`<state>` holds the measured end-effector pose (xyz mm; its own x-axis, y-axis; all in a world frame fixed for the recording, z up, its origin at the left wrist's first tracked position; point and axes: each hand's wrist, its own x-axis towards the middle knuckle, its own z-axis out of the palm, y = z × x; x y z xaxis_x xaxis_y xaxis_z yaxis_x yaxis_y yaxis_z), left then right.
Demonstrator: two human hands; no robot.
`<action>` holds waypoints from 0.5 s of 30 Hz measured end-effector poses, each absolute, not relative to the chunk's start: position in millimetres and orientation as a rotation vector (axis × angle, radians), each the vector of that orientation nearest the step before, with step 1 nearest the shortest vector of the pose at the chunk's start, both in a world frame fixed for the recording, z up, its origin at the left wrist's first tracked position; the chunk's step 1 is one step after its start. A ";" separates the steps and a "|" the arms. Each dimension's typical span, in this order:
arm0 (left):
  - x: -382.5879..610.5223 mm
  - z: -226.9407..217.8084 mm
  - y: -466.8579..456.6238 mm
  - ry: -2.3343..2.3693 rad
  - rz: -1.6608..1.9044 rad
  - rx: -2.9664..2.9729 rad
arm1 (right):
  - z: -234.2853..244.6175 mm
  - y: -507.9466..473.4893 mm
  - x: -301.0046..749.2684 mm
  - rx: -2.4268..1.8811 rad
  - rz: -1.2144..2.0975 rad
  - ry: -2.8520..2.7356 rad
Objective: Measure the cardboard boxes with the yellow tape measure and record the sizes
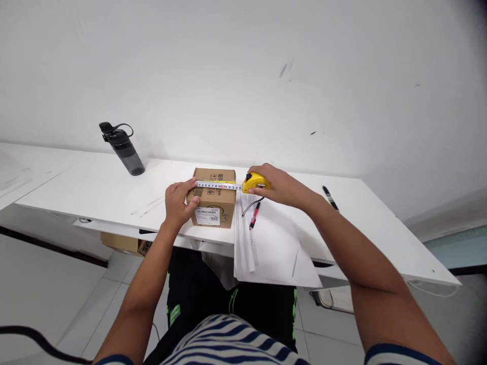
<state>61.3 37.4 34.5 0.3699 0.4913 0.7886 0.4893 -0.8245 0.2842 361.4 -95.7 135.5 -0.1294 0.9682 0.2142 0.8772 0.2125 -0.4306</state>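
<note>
A small brown cardboard box point(213, 203) with a white label stands on the white table point(95, 195). My left hand point(178, 203) grips the box's left side, its thumb pinning the tape end on the top edge. A tape blade point(218, 186) stretches across the box top to the yellow tape measure point(254, 181), which my right hand point(279, 186) holds closed just right of the box.
White paper sheets point(274, 243) lie right of the box, overhanging the table's front edge, with a red pen point(254, 216) on them. A black pen point(330, 197) lies farther right. A dark water bottle point(122, 148) stands back left. Another cardboard box point(125, 244) sits under the table.
</note>
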 end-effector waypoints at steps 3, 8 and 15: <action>62.3 34.6 36.1 0.956 1.487 2.570 | 132.9 -94.8 362.1 -1.685 0.261 -2.046; 63.0 34.2 37.2 0.929 1.495 2.578 | 131.5 -94.3 365.1 -1.646 0.295 -2.021; 64.3 33.2 36.6 0.952 1.504 2.559 | 101.6 -86.2 370.8 -1.592 0.421 -2.005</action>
<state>64.3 36.6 33.2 0.3480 0.5135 0.7844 0.4895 -0.8131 0.3151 370.8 -86.2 101.6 -0.1563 0.9635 0.2175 0.7949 0.2534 -0.5513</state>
